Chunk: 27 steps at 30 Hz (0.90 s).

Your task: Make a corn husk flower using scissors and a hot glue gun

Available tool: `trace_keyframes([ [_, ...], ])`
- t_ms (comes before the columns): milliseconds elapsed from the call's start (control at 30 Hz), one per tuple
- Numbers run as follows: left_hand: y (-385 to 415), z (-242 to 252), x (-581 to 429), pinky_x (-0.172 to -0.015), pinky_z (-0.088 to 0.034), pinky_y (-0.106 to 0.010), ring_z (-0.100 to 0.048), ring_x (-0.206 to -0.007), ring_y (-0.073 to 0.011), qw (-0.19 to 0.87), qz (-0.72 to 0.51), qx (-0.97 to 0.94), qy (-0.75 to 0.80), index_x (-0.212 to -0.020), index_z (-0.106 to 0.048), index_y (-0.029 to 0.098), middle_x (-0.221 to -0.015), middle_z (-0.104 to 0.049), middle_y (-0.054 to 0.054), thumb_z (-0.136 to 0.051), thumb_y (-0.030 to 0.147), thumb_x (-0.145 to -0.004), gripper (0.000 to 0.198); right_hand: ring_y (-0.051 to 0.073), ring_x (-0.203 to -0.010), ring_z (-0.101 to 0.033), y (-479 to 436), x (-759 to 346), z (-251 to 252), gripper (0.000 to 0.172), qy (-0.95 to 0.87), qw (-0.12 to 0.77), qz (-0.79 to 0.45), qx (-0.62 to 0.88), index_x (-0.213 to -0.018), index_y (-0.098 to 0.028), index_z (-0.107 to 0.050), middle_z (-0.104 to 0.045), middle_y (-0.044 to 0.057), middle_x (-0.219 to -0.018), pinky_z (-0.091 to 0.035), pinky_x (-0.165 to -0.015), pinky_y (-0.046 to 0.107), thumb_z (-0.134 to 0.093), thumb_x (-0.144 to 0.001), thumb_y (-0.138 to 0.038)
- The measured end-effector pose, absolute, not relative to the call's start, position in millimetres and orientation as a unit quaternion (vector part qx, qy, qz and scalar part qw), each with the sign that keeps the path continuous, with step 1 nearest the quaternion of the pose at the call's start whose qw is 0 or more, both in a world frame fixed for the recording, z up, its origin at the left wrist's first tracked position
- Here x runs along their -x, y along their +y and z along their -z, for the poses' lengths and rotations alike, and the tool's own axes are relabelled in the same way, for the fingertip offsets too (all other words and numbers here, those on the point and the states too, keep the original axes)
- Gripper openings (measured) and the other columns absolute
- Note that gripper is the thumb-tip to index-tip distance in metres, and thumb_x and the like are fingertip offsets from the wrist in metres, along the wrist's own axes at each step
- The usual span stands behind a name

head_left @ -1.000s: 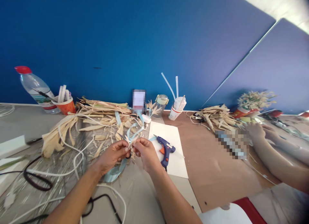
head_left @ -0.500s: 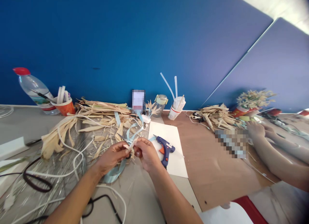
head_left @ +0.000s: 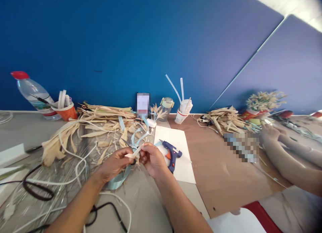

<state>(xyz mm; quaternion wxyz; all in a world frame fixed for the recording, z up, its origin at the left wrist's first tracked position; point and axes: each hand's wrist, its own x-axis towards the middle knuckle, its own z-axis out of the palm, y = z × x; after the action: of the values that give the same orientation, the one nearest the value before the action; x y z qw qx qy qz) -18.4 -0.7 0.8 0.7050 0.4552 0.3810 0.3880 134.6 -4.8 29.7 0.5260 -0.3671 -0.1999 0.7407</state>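
Observation:
Between my two hands is a small pale strip of dried corn husk (head_left: 135, 154). My left hand (head_left: 118, 164) pinches it near its left end, thumb and fingers together. My right hand (head_left: 152, 157) grips the other end, with its fingers curled in. Behind and below the hands lies light-blue ribbon (head_left: 117, 183), looping up past them. Scissors lie partly hidden under the hands. A dark-blue glue gun (head_left: 172, 155) with an orange trigger rests on a white sheet (head_left: 185, 172), just right of my right hand.
Dried corn husks (head_left: 59, 142) and white cables (head_left: 67, 182) crowd the left side. At the back stand a water bottle (head_left: 37, 95), an orange cup (head_left: 65, 112), a phone (head_left: 143, 104), a lidded jar (head_left: 166, 108) and a white cup (head_left: 181, 117). A co-worker's arms (head_left: 284, 159) reach in from the right.
My left fingers have shifted slightly along the husk strip, so more of its pale end shows. Both hands stay in nearly the same place. The view has shifted slightly.

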Motion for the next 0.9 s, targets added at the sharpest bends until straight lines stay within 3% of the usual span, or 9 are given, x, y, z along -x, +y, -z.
trace_keyframes([
  [900,3.0,6.6,23.3,-0.044,-0.027,-0.018,-0.039,-0.048,-0.0058,0.736,-0.408,-0.408,0.354,-0.068,-0.065,0.012,-0.055,-0.054,0.001,-0.081,0.033,-0.060,0.028,0.004,-0.038,-0.031,-5.6,-131.7,-32.3,0.018,-0.240,0.558,-0.703,0.371,-0.056,-0.017,-0.050,-0.045,-0.008,-0.043,-0.020,-0.043,0.020,-0.067,-0.056,-0.024],
])
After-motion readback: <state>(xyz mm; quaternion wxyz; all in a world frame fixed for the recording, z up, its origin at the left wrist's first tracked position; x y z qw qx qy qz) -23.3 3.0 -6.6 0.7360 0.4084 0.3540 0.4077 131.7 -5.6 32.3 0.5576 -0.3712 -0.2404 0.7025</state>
